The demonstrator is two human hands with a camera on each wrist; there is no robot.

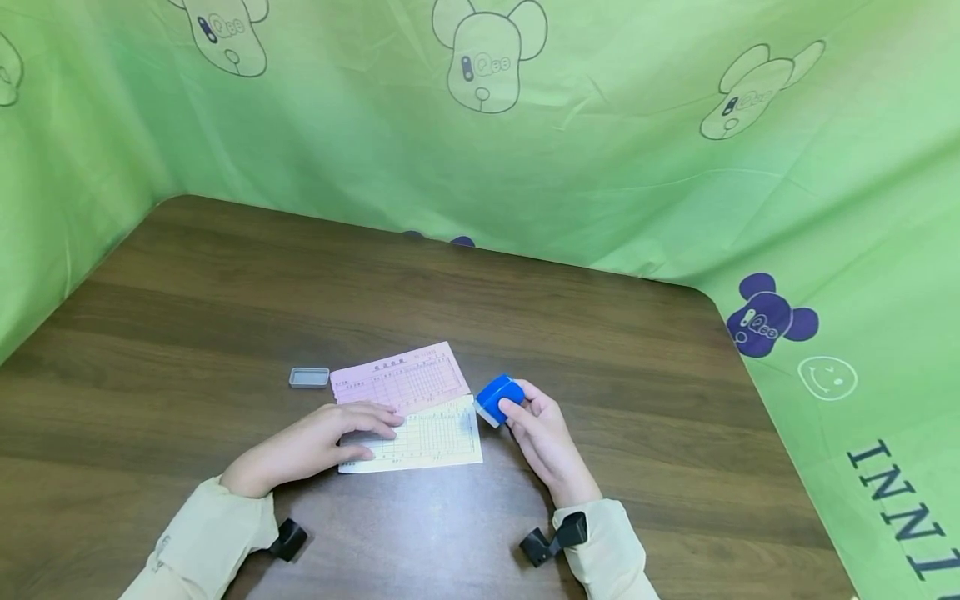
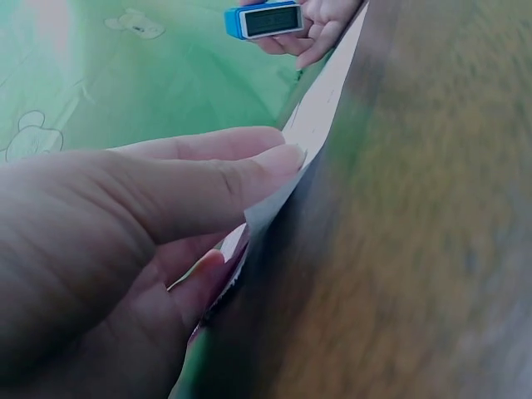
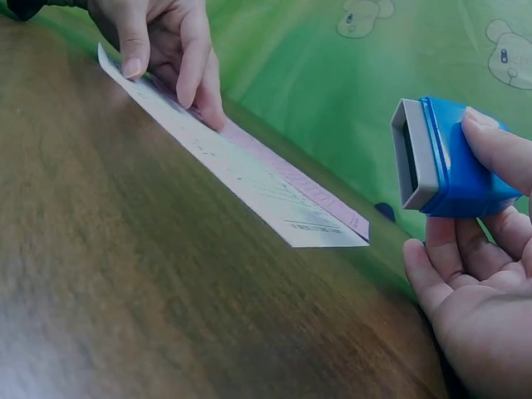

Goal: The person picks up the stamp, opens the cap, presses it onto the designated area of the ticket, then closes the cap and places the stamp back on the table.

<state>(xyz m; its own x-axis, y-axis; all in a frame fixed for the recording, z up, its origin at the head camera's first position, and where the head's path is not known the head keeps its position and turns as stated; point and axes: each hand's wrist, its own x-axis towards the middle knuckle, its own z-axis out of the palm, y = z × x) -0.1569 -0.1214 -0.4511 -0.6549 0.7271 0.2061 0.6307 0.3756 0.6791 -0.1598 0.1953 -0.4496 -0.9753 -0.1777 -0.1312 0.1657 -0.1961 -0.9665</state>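
My right hand (image 1: 546, 439) pinches a blue self-inking stamp (image 1: 501, 397) between thumb and fingers, just off the right end of the papers. Its dark face shows inside a pale frame in the right wrist view, turned toward the papers and held above the table. A white printed form (image 1: 442, 433) lies in front and partly overlaps a pink form (image 1: 405, 379). My left hand (image 1: 318, 442) rests on the left part of the forms, its fingers extended over them. In the left wrist view the thumb (image 2: 274, 164) touches the white sheet near its edge.
A small clear-grey rectangular cap (image 1: 309, 378) lies on the brown wooden table (image 1: 360, 283), just left of the pink form. Green printed cloth (image 1: 600, 167) stands around the table's far and side edges. Black wrist cameras sit on both sleeves.
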